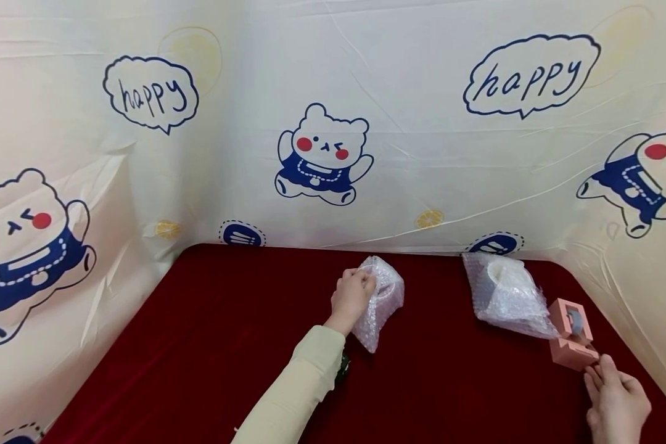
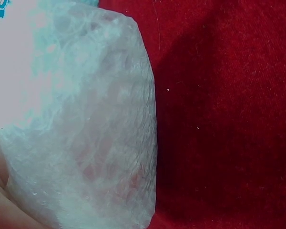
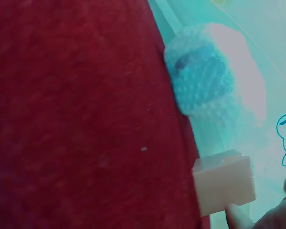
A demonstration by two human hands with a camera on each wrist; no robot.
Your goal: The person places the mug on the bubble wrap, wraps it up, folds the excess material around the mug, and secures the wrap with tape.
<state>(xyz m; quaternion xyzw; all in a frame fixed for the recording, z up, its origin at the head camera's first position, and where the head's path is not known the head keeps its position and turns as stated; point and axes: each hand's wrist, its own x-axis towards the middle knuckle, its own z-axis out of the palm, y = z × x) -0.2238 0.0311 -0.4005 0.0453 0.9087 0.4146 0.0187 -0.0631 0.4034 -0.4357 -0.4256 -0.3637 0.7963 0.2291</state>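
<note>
My left hand (image 1: pixel 352 299) grips the upper left side of a bubble-wrapped bundle (image 1: pixel 387 293) on the red cloth, its fingers bent over the wrap. The wrap blurs what lies inside. Seen from the left wrist, the bubble wrap (image 2: pixel 95 124) fills much of the view, with part of the hand (image 2: pixel 5 200) at the lower left. At the far right, my right hand (image 1: pixel 616 394) reaches to a pink tape dispenser (image 1: pixel 571 354) holding a bluish roll. In the right wrist view, a fingertip is right at the lower edge of the dispenser (image 3: pixel 224 186), with another finger apart from it.
A second bubble-wrapped bundle (image 1: pixel 507 296), with a white round shape inside, lies just behind the tape dispenser. Red cloth (image 1: pixel 227 345) covers the table. A printed white curtain (image 1: pixel 411 123) stands around the back and sides. Something small and dark (image 1: pixel 342 369) shows beside the left sleeve.
</note>
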